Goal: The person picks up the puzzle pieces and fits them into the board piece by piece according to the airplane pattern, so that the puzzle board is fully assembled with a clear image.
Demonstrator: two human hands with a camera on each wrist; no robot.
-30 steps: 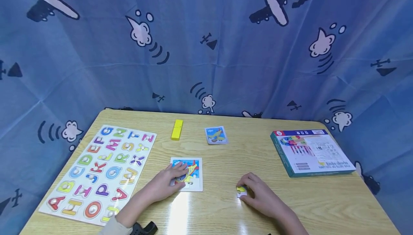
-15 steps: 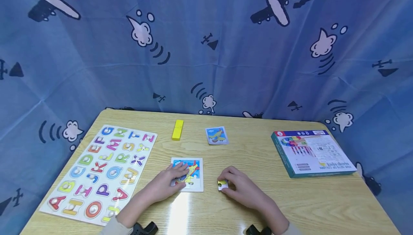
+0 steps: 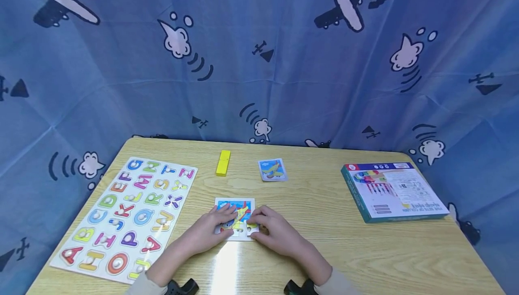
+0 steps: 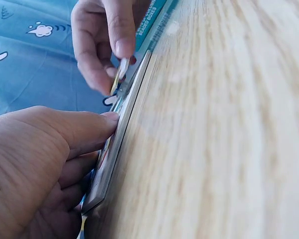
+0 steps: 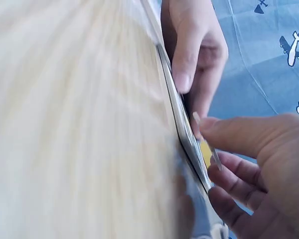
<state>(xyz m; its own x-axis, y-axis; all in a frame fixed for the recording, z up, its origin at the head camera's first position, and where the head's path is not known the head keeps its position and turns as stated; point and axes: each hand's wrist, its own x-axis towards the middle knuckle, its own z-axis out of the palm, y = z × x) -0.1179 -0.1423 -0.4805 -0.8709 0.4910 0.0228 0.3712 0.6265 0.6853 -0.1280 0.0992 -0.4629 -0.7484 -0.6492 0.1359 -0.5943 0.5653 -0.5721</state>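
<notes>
A white-framed jigsaw puzzle (image 3: 245, 205) with a yellow, red and blue picture lies flat on the table. My left hand (image 3: 212, 228) rests on its left part with fingers spread, covering some of the picture. Between thumb and fingers, my right hand (image 3: 277, 234) pinches a yellow and white puzzle piece (image 3: 252, 229) at the puzzle's lower right. In the right wrist view the piece (image 5: 209, 144) appears tilted, edge on, just above the puzzle board (image 5: 177, 117). The left wrist view has the left thumb on the board's edge (image 4: 124, 129).
A small picture card (image 3: 272, 170) and a yellow block (image 3: 223, 163) lie behind the puzzle. An alphabet peg board (image 3: 134, 214) covers the table's left side. To the right lies a flat green-edged box (image 3: 393, 191). A blue patterned curtain (image 3: 259, 61) hangs behind the table (image 3: 324, 178).
My right hand has carried the puzzle piece leftward across the table, from well right of the puzzle to over its lower right corner. The left hand has stayed in place.
</notes>
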